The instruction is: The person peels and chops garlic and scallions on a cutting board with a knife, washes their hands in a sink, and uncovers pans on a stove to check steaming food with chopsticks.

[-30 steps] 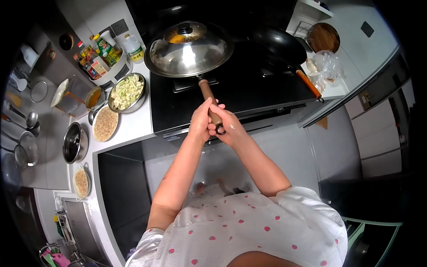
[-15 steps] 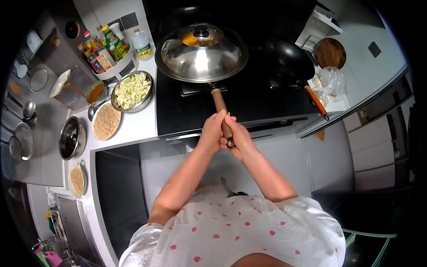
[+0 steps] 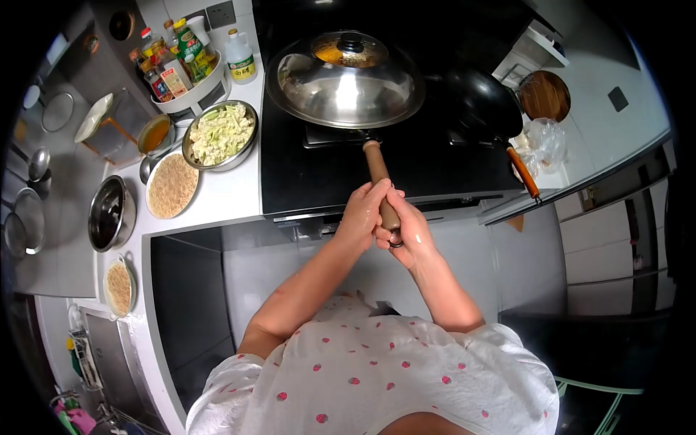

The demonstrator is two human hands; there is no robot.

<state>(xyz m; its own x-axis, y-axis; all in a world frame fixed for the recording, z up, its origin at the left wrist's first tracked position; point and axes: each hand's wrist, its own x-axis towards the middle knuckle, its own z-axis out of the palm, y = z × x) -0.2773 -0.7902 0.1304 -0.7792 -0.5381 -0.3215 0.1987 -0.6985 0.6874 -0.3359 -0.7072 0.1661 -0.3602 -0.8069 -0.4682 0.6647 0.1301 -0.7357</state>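
Note:
My left hand (image 3: pixel 360 215) and my right hand (image 3: pixel 411 228) are both wrapped around the brown wooden handle (image 3: pixel 376 162) of a wok, close to its ring end. The wok stands on the left burner of the black stove. A wide, shiny steel lid (image 3: pixel 312 94) covers it and hides most of the wok. Through the lid's glass top, around the black knob (image 3: pixel 351 42), yellow and brown food shows. My fingers meet at the handle, so part of the grip is hidden.
On the right burner sits a black wok (image 3: pixel 478 101) with an orange-brown handle (image 3: pixel 523 174). Left on the counter are a bowl of chopped cauliflower (image 3: pixel 220 138), a plate of pale crumbs (image 3: pixel 172 185), a dark-looking steel bowl (image 3: pixel 112 214) and a rack of bottles (image 3: pixel 199 90).
The whole view has shifted a little, so the stove and wok appear farther right. Both hands stay on the handle, and the lid remains on the wok.

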